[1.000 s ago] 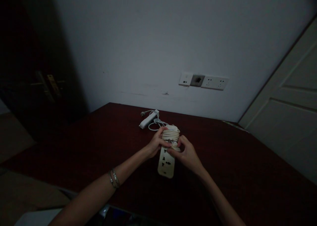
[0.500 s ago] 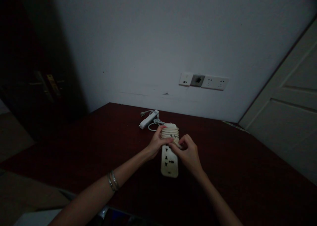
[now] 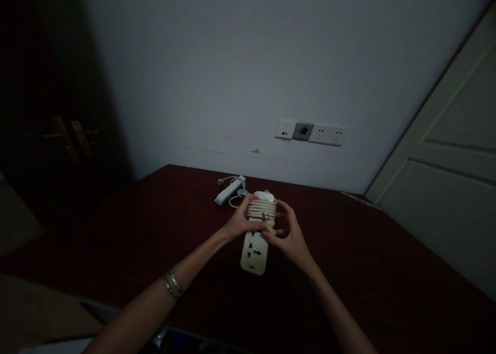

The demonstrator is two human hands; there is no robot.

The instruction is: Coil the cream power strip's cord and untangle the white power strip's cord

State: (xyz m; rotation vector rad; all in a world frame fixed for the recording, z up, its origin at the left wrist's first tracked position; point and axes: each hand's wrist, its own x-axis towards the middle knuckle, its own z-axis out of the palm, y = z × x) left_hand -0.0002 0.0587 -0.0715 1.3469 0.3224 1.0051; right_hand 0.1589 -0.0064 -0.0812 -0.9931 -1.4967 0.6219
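Note:
A cream power strip (image 3: 254, 253) is held between my hands over the dark red table, its cord (image 3: 262, 208) wound in several turns around its far half. From the left side my left hand (image 3: 241, 220) grips the strip, thumb across the front below the windings. My right hand (image 3: 290, 235) curls around the right side; its thumb is at the plug (image 3: 268, 228), whose metal pins point up over the cord turns. Part of the plug is hidden by the fingers.
Behind the hands a second, white power strip (image 3: 230, 190) with a loose grey-white cord lies on the table (image 3: 174, 204). Wall sockets (image 3: 327, 135) sit above the table's back edge. A dark door (image 3: 73, 137) stands left, a pale door (image 3: 445, 132) right.
The wound power strip has tilted slightly, its near end swinging left. My right hand's fingers have spread up along the strip's right side, while the left hand keeps its grip.

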